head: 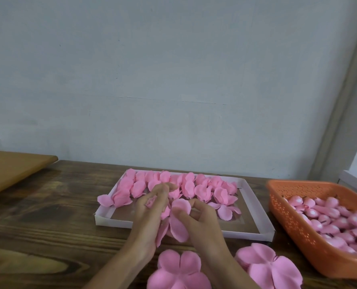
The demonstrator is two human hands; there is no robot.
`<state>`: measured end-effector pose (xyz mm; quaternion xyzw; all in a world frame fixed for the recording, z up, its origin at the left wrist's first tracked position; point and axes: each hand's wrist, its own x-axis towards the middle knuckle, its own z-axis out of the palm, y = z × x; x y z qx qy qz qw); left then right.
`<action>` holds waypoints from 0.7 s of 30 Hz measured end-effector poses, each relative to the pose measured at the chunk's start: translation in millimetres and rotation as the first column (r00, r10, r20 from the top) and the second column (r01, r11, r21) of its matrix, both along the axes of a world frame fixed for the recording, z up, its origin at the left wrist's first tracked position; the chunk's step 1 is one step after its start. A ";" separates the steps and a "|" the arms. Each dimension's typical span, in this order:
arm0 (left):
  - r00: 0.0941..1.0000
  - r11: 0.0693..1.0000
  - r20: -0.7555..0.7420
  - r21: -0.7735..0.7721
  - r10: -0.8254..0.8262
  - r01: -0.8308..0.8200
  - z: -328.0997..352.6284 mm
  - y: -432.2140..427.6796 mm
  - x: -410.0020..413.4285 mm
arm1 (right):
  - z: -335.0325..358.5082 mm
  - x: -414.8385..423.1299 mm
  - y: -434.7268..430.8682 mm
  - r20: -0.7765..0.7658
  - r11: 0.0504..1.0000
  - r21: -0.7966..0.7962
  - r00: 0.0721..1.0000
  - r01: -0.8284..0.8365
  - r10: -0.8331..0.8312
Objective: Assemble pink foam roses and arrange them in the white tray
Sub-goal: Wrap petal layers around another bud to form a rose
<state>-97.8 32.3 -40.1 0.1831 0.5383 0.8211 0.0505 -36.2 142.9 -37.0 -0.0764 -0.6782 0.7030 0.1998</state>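
Over the near edge of the white tray (111, 221), the left hand (150, 209) is curled round the core of a half-made foam rose (178, 225). The right hand (204, 221) pinches one of its outer petals. Finished roses (190, 185) fill the tray's far rows. Flat petal cut-outs (179, 268) lie in front of the tray, and an orange basket (290, 220) of buds (329, 217) stands to its right. The foam looks featherlight, soft and easily creased, so it is probably best held lightly at the base, where the petals gather, not by their thin rims.
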 end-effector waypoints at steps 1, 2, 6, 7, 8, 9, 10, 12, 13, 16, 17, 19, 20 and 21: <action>1.000 1.000 -0.006 0.002 0.014 -0.014 -0.6 0.9 -0.2 | -0.1 0.1 -0.4 -0.006 1.000 -0.009 1.000 -0.011 0.011; 0.999 1.000 -0.016 -0.003 0.029 -0.029 -1.0 2.0 -0.3 | -0.7 0.1 -0.7 -0.012 1.000 -0.012 1.000 -0.024 0.024; 0.996 0.997 -0.054 -0.011 0.076 -0.077 0.2 4.6 0.7 | -1.9 -0.2 -1.6 -0.031 0.999 0.001 0.998 -0.046 0.046; 0.996 0.997 -0.056 -0.007 0.075 -0.075 1.2 3.9 0.9 | -1.4 -0.1 -1.5 -0.046 0.998 0.002 0.997 -0.058 0.058; 0.996 0.998 -0.055 -0.007 0.068 -0.068 2.2 2.7 0.9 | -0.8 -0.4 -1.0 -0.060 0.997 0.007 0.995 -0.073 0.074; 0.997 0.998 -0.051 -0.009 0.055 -0.055 3.4 1.4 1.0 | 0.4 -0.7 -0.4 -0.074 0.996 0.007 0.993 -0.090 0.090; 0.998 0.999 -0.046 -0.013 0.039 -0.039 5.0 0.2 1.4 | 1.3 -1.4 0.9 -0.085 0.994 0.006 0.991 -0.106 0.106; 0.999 0.999 -0.047 -0.033 0.015 -0.016 7.6 -2.0 2.0 | 3.2 -2.5 4.3 -0.097 0.988 0.033 0.983 -0.150 0.153; 0.999 0.999 -0.051 -0.044 -0.002 0.000 8.8 -2.6 2.6 | 4.4 -3.1 5.8 -0.105 0.983 0.071 0.978 -0.172 0.179; 0.995 0.995 -0.068 -0.077 -0.070 0.065 11.5 -2.6 5.2 | 8.2 -2.0 8.5 -0.141 0.954 0.198 0.957 -0.223 0.253; 0.993 0.993 -0.082 -0.091 -0.081 0.073 10.6 -2.3 5.3 | 9.1 -1.4 8.7 -0.152 0.946 0.223 0.950 -0.236 0.273; 0.990 0.992 -0.111 -0.097 -0.092 0.081 8.4 -3.3 4.0 | 9.4 -1.4 9.1 -0.174 0.937 0.253 0.941 -0.240 0.289; 0.988 0.991 -0.116 -0.096 -0.102 0.091 7.9 -3.5 3.5 | 9.1 -1.9 8.8 -0.183 0.936 0.261 0.940 -0.235 0.287; 0.986 0.989 -0.117 -0.099 -0.117 0.105 7.4 -4.0 3.1 | 8.8 -2.5 8.6 -0.188 0.936 0.266 0.940 -0.230 0.285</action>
